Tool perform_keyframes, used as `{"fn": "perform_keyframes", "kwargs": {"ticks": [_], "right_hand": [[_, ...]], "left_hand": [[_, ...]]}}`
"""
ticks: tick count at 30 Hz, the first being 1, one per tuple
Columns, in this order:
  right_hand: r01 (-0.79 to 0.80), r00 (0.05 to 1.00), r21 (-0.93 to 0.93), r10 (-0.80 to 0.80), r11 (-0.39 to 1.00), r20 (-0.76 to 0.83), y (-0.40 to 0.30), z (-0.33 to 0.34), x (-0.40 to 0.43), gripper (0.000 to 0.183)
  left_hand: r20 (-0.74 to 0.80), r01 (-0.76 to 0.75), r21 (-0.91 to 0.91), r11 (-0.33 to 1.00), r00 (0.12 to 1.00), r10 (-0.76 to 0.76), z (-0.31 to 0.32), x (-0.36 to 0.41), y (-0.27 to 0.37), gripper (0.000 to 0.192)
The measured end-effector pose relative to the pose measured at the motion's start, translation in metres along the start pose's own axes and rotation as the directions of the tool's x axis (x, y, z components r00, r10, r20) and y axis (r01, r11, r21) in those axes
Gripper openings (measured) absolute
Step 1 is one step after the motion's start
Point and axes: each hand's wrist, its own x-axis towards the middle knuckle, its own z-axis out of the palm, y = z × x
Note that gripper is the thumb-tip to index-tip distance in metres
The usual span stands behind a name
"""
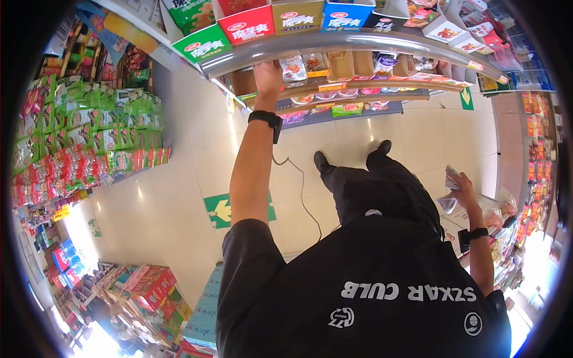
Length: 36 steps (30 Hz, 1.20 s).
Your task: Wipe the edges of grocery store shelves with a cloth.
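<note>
My left hand (267, 80) reaches into a shelf tier below the curved front rail, beside a white snack packet (293, 68) and an open cardboard box (244, 83). Its fingers are partly hidden under the rail, so whether it grips anything is unclear. My right hand (463, 190) is out at the right side, holding a crumpled grey-white cloth (453, 177). Each wrist wears a black strap with a device. Above the rail (358, 42) stand green, red (247, 31), gold and blue display boxes of snacks.
Green and red snack packets (80, 134) hang in rows at the left. Stacked cartons (152, 286) and a teal box (203, 308) stand at the lower left. A thin cable (303, 179) lies on the tiled floor near my feet. More shelving (535, 156) runs along the right.
</note>
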Motion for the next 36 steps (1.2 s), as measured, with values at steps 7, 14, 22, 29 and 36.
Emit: {"fn": "perform_keyframes", "kwargs": {"ticks": [7,14,22,29,36], "right_hand": [[0.073,0.997,0.04,-0.072,0.997,-0.019,-0.015,-0.02,0.017,0.049],[0.07,0.998,0.078,-0.069,0.994,-0.013,-0.015,-0.026,0.037,0.048],[0.056,0.998,0.078,-0.052,0.995,-0.046,0.02,-0.011,0.045,0.051],[0.028,0.999,0.113,-0.024,0.993,-0.038,0.043,-0.018,0.058,0.05],[0.087,0.996,0.198,-0.08,0.976,-0.043,0.071,-0.036,0.111,0.048]], "left_hand": [[0.031,-0.093,0.062,0.994,0.995,0.092,-0.004,-0.007,0.001,0.024],[0.19,-0.105,0.34,0.935,0.981,0.041,-0.009,-0.004,-0.017,0.028],[0.198,-0.156,0.315,0.936,0.975,0.095,0.006,0.001,-0.078,0.034],[0.449,0.311,0.199,0.929,0.814,-0.369,0.03,-0.014,-0.076,0.061],[0.384,0.337,0.274,0.901,0.82,-0.424,-0.016,-0.005,-0.064,0.068]]}}
